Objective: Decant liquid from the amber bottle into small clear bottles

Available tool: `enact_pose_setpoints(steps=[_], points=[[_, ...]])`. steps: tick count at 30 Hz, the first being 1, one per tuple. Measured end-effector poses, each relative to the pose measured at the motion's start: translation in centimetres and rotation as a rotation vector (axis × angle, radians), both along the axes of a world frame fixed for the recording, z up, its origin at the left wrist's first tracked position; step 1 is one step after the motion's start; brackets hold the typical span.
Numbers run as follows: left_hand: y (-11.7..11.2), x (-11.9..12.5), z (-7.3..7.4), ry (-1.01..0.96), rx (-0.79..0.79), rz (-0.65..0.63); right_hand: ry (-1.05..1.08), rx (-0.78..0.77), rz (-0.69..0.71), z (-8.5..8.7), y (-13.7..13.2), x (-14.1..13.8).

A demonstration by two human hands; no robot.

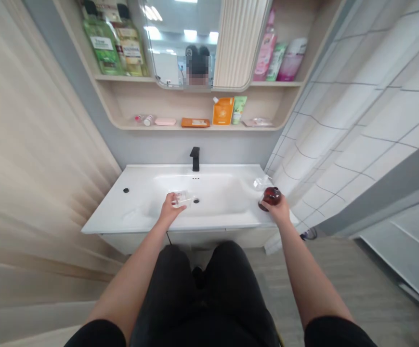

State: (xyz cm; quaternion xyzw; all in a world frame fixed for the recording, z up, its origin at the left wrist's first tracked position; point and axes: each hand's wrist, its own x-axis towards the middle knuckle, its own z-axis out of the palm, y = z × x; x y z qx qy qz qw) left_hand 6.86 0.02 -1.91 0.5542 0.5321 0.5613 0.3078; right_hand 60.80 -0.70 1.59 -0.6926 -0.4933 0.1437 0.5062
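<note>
My left hand is closed around a clear, see-through container, held over the sink basin left of the drain. Its exact kind is hard to make out. At the right end of the white counter, my right hand grips a dark reddish-brown bottle with a short open-looking neck. Whether that bottle touches the counter I cannot tell. Just behind it lies a clear item with a whitish pump-like top.
A black faucet stands behind the basin, and a small black round piece is on the counter's left. Above hangs a mirror cabinet with bottles, tubes and an orange pouch. Curtains flank the left, a checked curtain the right.
</note>
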Motion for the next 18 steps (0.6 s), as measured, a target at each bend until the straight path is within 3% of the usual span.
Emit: enact_pose_setpoints(steps=[4,8,13,14,15,16,18], points=[[-0.1,0.3,0.3,-0.004,-0.025,-0.010,0.031,0.008,-0.023,-0.9,0.5,0.4],[-0.4,0.4,0.7,-0.017,-0.048,-0.015,0.004,0.054,0.017,-0.3,-0.3,-0.1],[-0.6,0.5,0.9,-0.050,-0.040,-0.032,-0.197,0.355,-0.307,1.1,-4.4,-3.9],[-0.6,0.6,0.9,-0.061,-0.034,-0.043,-0.216,0.377,-0.304,1.3,-5.1,-5.4],[-0.6,0.6,0.9,-0.068,-0.024,-0.055,-0.219,0.376,-0.244,1.5,-5.7,-7.3],[-0.6,0.6,0.9,-0.066,-0.011,-0.068,-0.219,0.348,-0.096,1.6,-6.0,-9.4],[-0.6,0.5,1.1,-0.030,0.010,-0.093,-0.206,0.249,0.317,1.7,-5.8,-14.1]])
